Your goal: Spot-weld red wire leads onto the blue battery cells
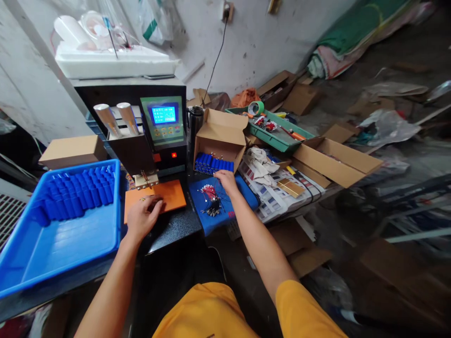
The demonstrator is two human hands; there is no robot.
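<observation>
My left hand (143,216) rests on an orange board (174,195) below the electrodes (145,180) of a spot welder (165,155). Its fingers are curled in, and whatever they may hold is hidden. My right hand (227,182) is closed in a pinch at the front of a cardboard box (225,123) of blue cylindrical battery cells (213,163). A thin dark strand shows by those fingertips, too small to name. Just left of that hand, a bundle of red and black wires (211,202) lies on a blue cloth (207,225).
At the left stands a blue bin (70,244) with rows of blue cells (75,195). A black flask (195,124) stands beside the welder. Farther right are a green tray (275,138), a white rag (260,164) and an open carton (338,162).
</observation>
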